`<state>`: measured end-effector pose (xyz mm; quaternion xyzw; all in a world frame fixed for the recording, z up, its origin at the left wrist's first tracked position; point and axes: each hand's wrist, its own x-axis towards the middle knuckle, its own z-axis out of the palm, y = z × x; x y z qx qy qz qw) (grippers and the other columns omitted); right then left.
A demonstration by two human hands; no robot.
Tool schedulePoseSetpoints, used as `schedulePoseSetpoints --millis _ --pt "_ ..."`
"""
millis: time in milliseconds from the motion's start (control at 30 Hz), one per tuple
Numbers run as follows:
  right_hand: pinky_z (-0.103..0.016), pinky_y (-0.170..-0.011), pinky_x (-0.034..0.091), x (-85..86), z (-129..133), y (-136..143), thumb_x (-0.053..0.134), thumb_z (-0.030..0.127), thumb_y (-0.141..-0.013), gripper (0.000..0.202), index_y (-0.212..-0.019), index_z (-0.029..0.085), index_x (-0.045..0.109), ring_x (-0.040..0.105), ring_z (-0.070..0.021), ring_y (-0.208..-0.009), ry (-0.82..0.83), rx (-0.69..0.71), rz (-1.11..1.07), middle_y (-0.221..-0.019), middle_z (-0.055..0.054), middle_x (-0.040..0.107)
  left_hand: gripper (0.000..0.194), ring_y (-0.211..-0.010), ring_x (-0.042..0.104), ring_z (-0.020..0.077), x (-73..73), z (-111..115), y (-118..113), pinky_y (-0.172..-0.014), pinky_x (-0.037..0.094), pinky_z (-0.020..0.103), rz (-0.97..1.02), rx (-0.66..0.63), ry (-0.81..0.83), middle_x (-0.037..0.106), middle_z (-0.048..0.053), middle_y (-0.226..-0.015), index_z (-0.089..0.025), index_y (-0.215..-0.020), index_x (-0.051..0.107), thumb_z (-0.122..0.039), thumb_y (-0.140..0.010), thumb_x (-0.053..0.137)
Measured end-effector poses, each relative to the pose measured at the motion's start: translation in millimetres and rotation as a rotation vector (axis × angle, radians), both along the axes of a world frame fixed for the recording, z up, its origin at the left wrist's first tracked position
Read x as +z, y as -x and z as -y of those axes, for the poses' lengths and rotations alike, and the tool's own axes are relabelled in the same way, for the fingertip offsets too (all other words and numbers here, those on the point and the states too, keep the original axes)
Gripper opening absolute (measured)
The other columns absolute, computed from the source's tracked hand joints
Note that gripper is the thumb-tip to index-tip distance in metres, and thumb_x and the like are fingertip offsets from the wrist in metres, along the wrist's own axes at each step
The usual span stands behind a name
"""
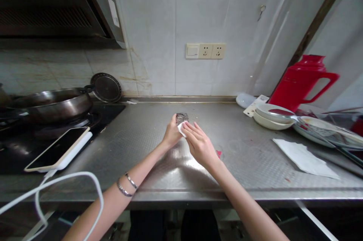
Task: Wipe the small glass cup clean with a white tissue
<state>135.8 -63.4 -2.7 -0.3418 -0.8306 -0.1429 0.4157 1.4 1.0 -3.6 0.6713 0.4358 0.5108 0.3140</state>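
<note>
Nearest the camera, a white cable [70,175] is looped across the left forearm [113,203]. Behind it the metal table [136,150] is spread, flanked on the left by a wide pan [61,105] set on the hob and on the right by a red jug [297,82] stood near the wall. A phone [58,148] is laid at the hob's edge, stacked bowls [273,120] are set before the jug, and a folded paper sheet [306,158] is left flat on the table's right part. At the table's middle the right hand [201,144] is held with its fingers together, its grip pressed on a piece of white tissue [182,129]; the left hand [171,133] is closed on the near left side of a small glassy object [182,117], whose exact kind cannot be told. That object is placed just beyond the fingertips, with the tissue brought against its near side. The handling is judged to be under way, not finished — both hands are engaged, and nothing has been set down. How much of the object has been gone over is hidden by the fingers. Smallest of all, a red scrap [218,154] is seen beside the right wrist — untouched.
</note>
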Motion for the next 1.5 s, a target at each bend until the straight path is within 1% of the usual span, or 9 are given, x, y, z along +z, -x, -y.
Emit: schedulePoseSetpoints --millis 100,300,567,733,867,1000,1300,1400,1500 --pt "-0.047 -0.108 0.035 8.2 -3 0 0.038 0.005 -0.088 0.044 -0.128 0.018 0.050 0.048 -0.0207 -0.125 -0.038 -0.026 -0.032 -0.125 -0.012 0.060 0.032 -0.073 0.063 0.0160 1.6 0 1 -0.063 0.045 0.024 -0.118 0.013 -0.065 0.068 0.003 -0.084 -0.017 -0.098 0.055 -0.033 -0.072 0.064" --pt "-0.048 -0.107 0.036 23.7 -29 -1 0.039 0.007 -0.088 0.038 -0.120 0.016 0.057 0.052 -0.0232 -0.121 -0.015 -0.114 -0.060 -0.121 -0.013 0.062 0.044 -0.078 0.065 0.0204 3.6 5 -4 -0.066 0.048 0.028 -0.272 0.034 -0.041 0.069 0.005 -0.089 -0.018 -0.105 0.055 -0.037 -0.068 0.067" --pt "-0.046 -0.107 0.038 8.7 -10 3 0.040 0.009 -0.088 0.035 -0.117 0.015 0.059 0.053 -0.0221 -0.120 -0.021 -0.035 -0.018 -0.121 -0.013 0.063 0.023 -0.084 0.065 0.0228 -3.3 3 -2 -0.071 0.048 0.030 -0.489 0.070 -0.144 0.066 0.009 -0.095 -0.018 -0.095 0.060 -0.034 -0.079 0.054" --pt "-0.045 -0.107 0.037 6.1 2 1 0.041 0.009 -0.088 0.037 -0.119 0.019 0.058 0.053 -0.0203 -0.119 -0.011 -0.001 -0.062 -0.118 -0.011 0.065 0.021 -0.080 0.065 0.0196 -5.1 6 -3 -0.068 0.048 0.026 -0.356 0.007 -0.099 0.067 0.006 -0.090 -0.019 -0.094 0.059 -0.031 -0.076 0.058" --pt "-0.048 -0.107 0.036 13.6 -14 -4 0.040 0.015 -0.090 0.032 -0.111 0.020 0.063 0.059 -0.0212 -0.112 0.057 -0.043 -0.290 -0.114 -0.009 0.067 0.037 -0.080 0.065 0.0207 -1.0 11 -8 -0.068 0.048 0.028 -0.303 0.026 -0.069 0.068 0.006 -0.091 -0.019 -0.097 0.060 -0.044 -0.071 0.065" --pt "-0.044 -0.098 0.046 15.6 -32 -8 0.043 0.027 -0.091 0.028 -0.099 0.022 0.069 0.066 -0.0237 -0.099 0.255 -0.050 -0.504 -0.101 -0.005 0.072 0.053 -0.077 0.065 0.0203 0.2 12 -10 -0.066 0.048 0.027 -0.189 0.047 -0.021 0.070 0.007 -0.088 -0.016 -0.103 0.059 -0.047 -0.063 0.073" --pt "-0.045 -0.105 0.040 0.4 -15 -12 0.040 0.015 -0.090 0.032 -0.114 0.019 0.062 0.060 -0.0194 -0.112 0.075 -0.006 -0.263 -0.115 -0.009 0.067 0.045 -0.078 0.065 0.0191 -3.5 7 -7 -0.064 0.046 0.025 -0.176 0.033 0.017 0.070 0.006 -0.087 -0.015 -0.097 0.062 -0.046 -0.065 0.071" --pt "-0.047 -0.105 0.039 3.2 -6 -12 0.042 0.013 -0.089 0.032 -0.114 0.019 0.062 0.058 -0.0211 -0.113 0.063 -0.011 -0.187 -0.114 -0.010 0.067 0.043 -0.075 0.064 0.0182 -2.8 7 -7 -0.063 0.046 0.025 -0.187 0.026 0.024 0.069 0.005 -0.084 -0.015 -0.096 0.062 -0.046 -0.066 0.069" --pt "-0.047 -0.105 0.039 11.2 -7 -13 0.042 0.016 -0.089 0.032 -0.112 0.021 0.063 0.060 -0.0214 -0.111 0.082 -0.006 -0.254 -0.112 -0.008 0.068 0.047 -0.076 0.064 0.0182 -2.5 7 -7 -0.064 0.047 0.025 -0.172 0.025 0.016 0.069 0.005 -0.085 -0.016 -0.097 0.061 -0.048 -0.064 0.071"
